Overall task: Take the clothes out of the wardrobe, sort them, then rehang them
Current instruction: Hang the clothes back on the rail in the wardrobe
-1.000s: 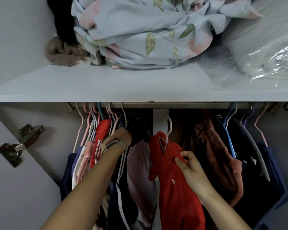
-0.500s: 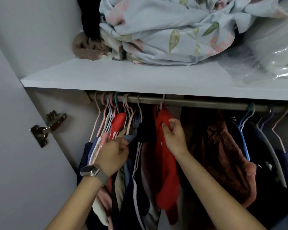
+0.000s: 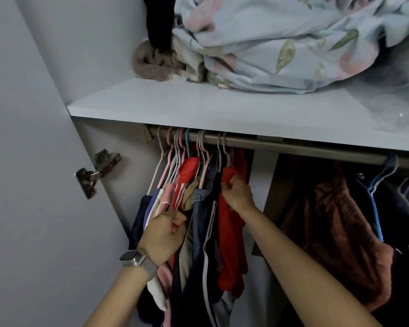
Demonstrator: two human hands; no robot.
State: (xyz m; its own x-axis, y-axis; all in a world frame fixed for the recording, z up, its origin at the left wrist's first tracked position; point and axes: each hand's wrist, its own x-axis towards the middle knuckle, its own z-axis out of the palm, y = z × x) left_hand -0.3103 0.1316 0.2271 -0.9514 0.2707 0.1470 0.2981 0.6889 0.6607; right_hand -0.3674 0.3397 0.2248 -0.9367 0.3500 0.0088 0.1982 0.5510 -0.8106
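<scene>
nearest, the left hand [image 3: 164, 232], watch [image 3: 137, 260] on its wrist, curls its fingers into the packed clothes [image 3: 175, 208] at the rail's left end, apparently gripping pink fabric; the exact grasp is hard to tell. beyond it the right hand [image 3: 237, 194] pinches the shoulder of the red garment [image 3: 230, 234], which hangs on the rail [image 3: 293, 145] at the bunch's right edge. step in hand looks like rehanging or grouping by sort. the next move likely calls for sliding hangers close and letting go. further right hangs a brown garment [image 3: 328, 220], dark and murky. above, on the shelf [image 3: 198, 107], bedding [image 3: 281, 43] is cut off at the top; the hanger hooks overlap, count unclear.
</scene>
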